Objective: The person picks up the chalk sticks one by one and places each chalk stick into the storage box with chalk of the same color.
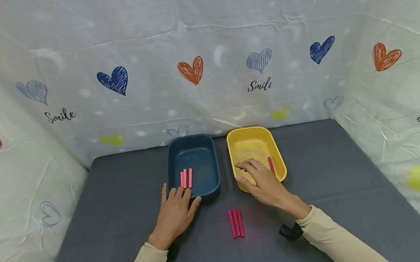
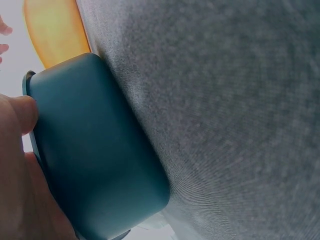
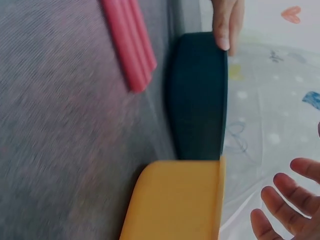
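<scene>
My left hand [image 1: 177,213] rests at the near rim of a dark blue bin [image 1: 210,166], its fingers reaching over the edge and the thumb [image 2: 25,114] touching the rim. Several light pink sticks [image 1: 190,178] lie in that bin, just beyond the fingertips. Over a yellow bin [image 1: 248,132] my right hand [image 1: 265,185] hovers with loosely bent, spread fingers [image 3: 285,207] and nothing between them. One dark red stick [image 1: 271,166] lies along the yellow bin's right side. Three deeper pink sticks [image 1: 236,223] lie side by side on the table, between the two forearms.
The two bins stand beside each other at the back of a grey cloth-covered table [image 1: 130,247]. A white curtain [image 1: 179,20] printed with hearts rises behind and at both sides. A black strap piece [image 1: 291,232] shows under the right wrist.
</scene>
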A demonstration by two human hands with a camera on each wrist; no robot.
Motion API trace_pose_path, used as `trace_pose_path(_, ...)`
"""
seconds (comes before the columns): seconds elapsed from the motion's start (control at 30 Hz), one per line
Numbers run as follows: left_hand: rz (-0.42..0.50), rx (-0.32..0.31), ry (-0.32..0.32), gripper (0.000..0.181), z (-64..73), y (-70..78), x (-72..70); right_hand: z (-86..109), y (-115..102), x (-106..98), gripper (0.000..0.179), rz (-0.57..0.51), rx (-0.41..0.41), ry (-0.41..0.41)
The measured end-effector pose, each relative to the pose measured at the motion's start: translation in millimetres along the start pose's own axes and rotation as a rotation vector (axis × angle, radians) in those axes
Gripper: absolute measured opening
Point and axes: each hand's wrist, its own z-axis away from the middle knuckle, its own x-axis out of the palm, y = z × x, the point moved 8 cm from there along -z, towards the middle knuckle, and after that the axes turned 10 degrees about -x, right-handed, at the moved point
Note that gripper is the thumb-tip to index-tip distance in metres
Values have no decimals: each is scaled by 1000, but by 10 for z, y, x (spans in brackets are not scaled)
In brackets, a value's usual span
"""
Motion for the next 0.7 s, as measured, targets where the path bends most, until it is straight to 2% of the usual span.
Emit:
trace_pose_path(0.27, -4, -5, -6, 40, -5, 2, 3, 137, 165, -92, 38, 96, 19, -24)
trace_pose_path(0.5, -3, -5, 1, 39, -4, 6, 3, 219, 252, -155, 34, 186, -42, -24)
trace_pose_path(0.7, 1, 3, 7, 39, -19, 8, -6, 287, 336, -181, 30, 253, -54, -71)
